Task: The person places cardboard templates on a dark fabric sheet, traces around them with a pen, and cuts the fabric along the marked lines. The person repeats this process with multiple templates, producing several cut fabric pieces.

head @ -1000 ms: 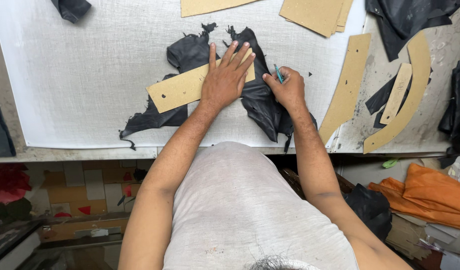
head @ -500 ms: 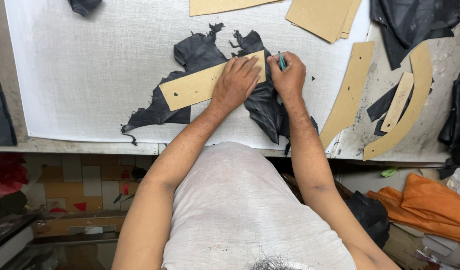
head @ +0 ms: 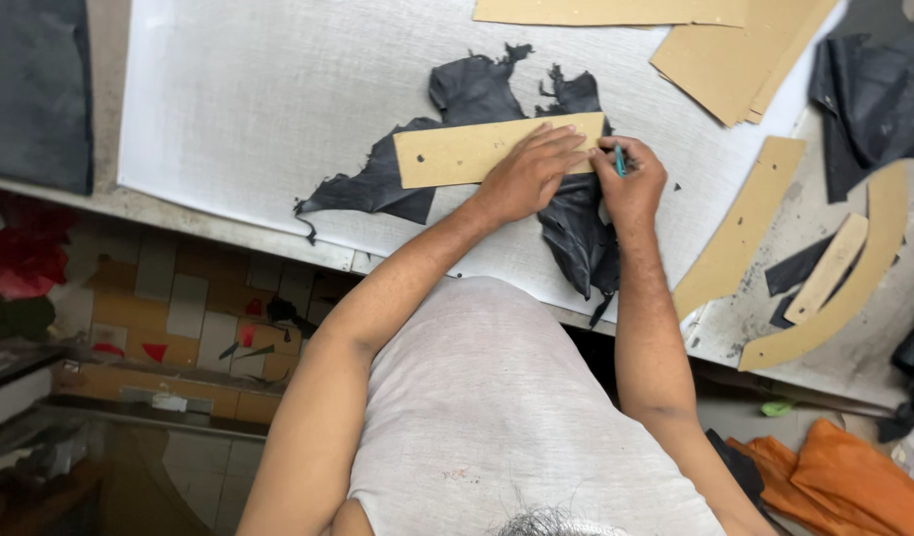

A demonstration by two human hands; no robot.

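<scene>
A ragged piece of black leather (head: 474, 97) lies on a white cutting board (head: 268, 109). A long tan cardboard template (head: 447, 154) with small holes rests across the leather. My left hand (head: 528, 171) presses flat on the template's right half, fingers spread. My right hand (head: 631, 182) is closed around a thin teal pen-like tool (head: 620, 160), its tip at the template's right end, on the leather.
More tan cardboard templates lie at the top (head: 616, 12), top right (head: 740, 60) and right (head: 740, 230), with a curved strip (head: 854, 288). Black leather scraps (head: 859, 94) sit far right. Orange cloth (head: 844, 476) lies below the table edge; dark fabric (head: 35, 89) is far left.
My right hand with the tool has moved up along the template's right end. My left hand stays pressed on the template. The view has shifted slightly.
</scene>
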